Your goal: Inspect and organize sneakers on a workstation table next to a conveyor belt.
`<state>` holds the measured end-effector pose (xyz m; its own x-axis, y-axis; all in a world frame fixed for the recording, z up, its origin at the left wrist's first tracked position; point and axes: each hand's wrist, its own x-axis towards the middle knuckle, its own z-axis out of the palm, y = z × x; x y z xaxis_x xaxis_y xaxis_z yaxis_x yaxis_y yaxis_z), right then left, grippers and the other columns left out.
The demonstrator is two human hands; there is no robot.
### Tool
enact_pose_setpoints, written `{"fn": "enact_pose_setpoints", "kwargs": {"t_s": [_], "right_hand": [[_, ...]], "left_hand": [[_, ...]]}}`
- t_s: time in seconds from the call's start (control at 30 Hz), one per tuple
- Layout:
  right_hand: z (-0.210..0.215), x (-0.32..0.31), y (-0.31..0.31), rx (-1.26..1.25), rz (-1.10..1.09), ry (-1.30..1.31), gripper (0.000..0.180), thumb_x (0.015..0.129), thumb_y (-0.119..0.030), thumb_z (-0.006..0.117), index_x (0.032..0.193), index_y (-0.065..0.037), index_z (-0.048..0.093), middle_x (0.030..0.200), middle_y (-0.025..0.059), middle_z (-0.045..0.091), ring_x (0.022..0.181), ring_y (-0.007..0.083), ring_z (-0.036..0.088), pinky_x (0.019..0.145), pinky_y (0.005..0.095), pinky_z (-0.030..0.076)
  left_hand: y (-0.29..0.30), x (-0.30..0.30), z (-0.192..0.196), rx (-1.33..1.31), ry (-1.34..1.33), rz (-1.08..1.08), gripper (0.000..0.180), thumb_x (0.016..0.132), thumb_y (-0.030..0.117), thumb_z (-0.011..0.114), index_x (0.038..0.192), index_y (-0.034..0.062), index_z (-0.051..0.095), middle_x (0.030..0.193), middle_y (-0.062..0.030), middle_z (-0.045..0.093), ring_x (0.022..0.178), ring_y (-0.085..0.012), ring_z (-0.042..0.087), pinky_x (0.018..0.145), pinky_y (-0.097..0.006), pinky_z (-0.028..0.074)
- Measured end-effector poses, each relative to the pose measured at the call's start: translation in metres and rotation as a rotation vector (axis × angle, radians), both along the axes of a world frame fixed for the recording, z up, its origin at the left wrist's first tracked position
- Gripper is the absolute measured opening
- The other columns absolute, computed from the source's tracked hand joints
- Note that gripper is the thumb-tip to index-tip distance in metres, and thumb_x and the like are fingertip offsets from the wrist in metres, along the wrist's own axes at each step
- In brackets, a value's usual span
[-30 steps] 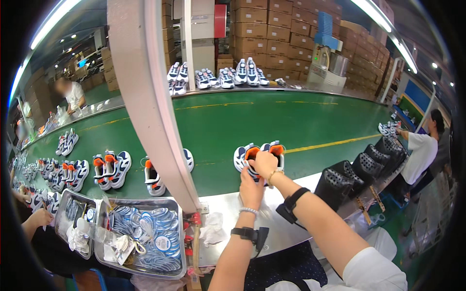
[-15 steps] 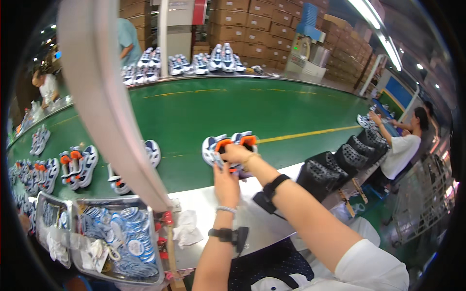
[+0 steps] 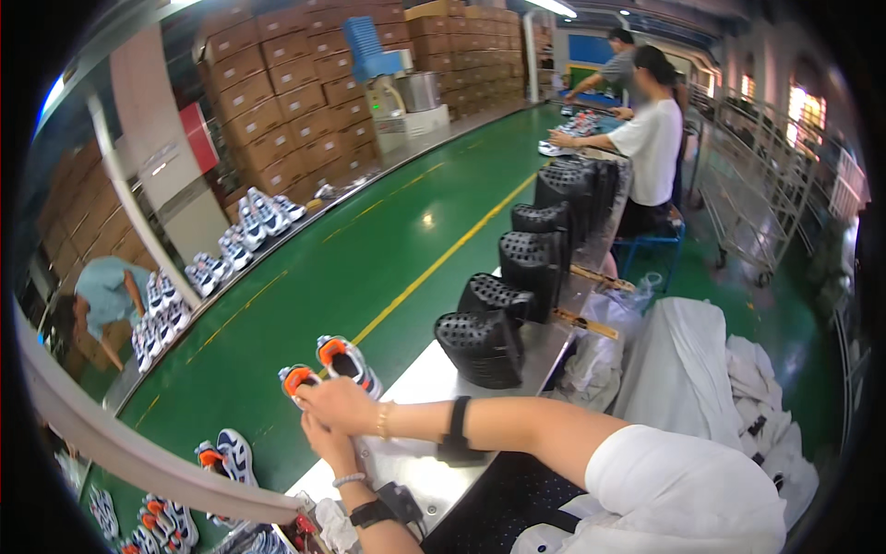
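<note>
A pair of white and navy sneakers with orange linings sits at the belt's near edge. My right hand (image 3: pixel 340 404) is closed at the collar of the left sneaker (image 3: pixel 297 377), its fingertips partly hidden. Just below, my left hand (image 3: pixel 325 443) is held up against the right one, and its fingers are mostly covered. The other sneaker (image 3: pixel 348 362) stands right beside it, beyond my right hand. Both wrists carry black straps with small boxes.
Black perforated moulds (image 3: pixel 480 346) line the metal ledge (image 3: pixel 434 369) to the right. Across the green belt (image 3: pixel 388 277) stand more sneakers (image 3: pixel 263 212). A pale post (image 3: pixel 148 466) crosses the lower left. Co-workers (image 3: pixel 651 138) sit further along. White cloth (image 3: pixel 683 369) lies at right.
My view has swung to the right, so the moulds and co-workers appear nearer the middle. Both hands stay at the same pair of sneakers; the tray of blue-and-white pieces has mostly left view.
</note>
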<state>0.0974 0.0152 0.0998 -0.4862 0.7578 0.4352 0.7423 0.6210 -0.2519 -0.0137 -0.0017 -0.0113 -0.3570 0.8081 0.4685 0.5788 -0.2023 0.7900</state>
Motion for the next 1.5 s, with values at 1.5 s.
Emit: {"fn": "enact_pose_setpoints", "kwargs": {"t_s": [1.5], "right_hand": [[0.027, 0.306, -0.105, 0.044, -0.093, 1.225, 0.038, 0.091, -0.009, 0.058, 0.125, 0.001, 0.043, 0.114, 0.0123, 0.058, 0.099, 0.0168, 0.06, 0.085, 0.0268, 0.048]], "left_hand": [[0.091, 0.048, 0.04, 0.004, 0.538, -0.015, 0.045, 0.089, 0.018, 0.053, 0.127, -0.0054, 0.044, 0.124, -0.0205, 0.051, 0.111, -0.0377, 0.054, 0.091, -0.042, 0.047]]}}
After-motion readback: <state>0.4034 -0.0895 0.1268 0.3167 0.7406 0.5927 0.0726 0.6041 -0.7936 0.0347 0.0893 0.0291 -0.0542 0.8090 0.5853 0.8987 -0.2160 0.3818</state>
